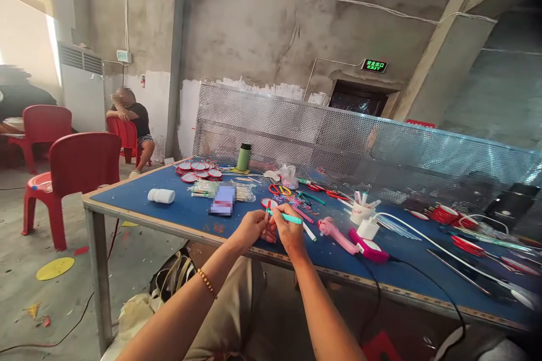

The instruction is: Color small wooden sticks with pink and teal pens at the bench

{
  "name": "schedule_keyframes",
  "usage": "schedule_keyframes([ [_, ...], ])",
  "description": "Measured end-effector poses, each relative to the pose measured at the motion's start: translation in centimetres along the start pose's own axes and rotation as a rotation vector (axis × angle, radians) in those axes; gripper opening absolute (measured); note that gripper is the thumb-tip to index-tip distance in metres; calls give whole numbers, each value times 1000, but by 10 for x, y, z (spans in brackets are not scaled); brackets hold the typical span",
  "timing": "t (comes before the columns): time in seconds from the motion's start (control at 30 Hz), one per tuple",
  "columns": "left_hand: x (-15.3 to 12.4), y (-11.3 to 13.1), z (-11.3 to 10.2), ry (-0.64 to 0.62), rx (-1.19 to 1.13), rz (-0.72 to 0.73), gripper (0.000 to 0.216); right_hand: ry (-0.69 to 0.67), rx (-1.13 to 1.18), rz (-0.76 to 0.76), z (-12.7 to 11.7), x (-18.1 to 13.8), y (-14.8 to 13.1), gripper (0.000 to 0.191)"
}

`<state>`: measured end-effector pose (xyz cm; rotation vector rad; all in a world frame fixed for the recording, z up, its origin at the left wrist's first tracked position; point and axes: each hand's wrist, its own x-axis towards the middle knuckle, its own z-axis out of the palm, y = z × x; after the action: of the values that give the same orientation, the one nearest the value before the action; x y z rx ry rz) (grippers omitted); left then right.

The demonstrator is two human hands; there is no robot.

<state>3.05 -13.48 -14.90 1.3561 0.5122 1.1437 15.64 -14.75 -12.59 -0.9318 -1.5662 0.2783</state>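
Just above the table's front edge, my left hand point(250, 227) is closed on the thin stick of a small red-rimmed white drum point(265, 202). My right hand point(289, 232) grips a teal marker pen point(293, 218), its tip end close to the stick. The two hands almost touch, and their fingertips partly hide the stick. A white pen with a green end point(309, 232) lies right of my right hand, beside a pink stick-like pen point(304, 214). Left of my hands, a phone point(222, 201) rests on plastic-wrapped sticks point(244, 192).
On the blue table point(135, 194) are a white bottle point(161, 196), stacked red-rimmed discs point(199, 167), a green flask point(244, 158), scissors point(280, 189), a pink glue gun point(337, 235), a magenta box point(369, 246) and a pen cup point(361, 212). A perforated metal panel point(271, 124) stands behind.
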Motion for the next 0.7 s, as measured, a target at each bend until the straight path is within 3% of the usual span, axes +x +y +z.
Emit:
schedule_keyframes([
  [0.7, 1, 0, 1, 9, 21, 0, 26, 3, -7, 10, 0, 0, 3, 29],
])
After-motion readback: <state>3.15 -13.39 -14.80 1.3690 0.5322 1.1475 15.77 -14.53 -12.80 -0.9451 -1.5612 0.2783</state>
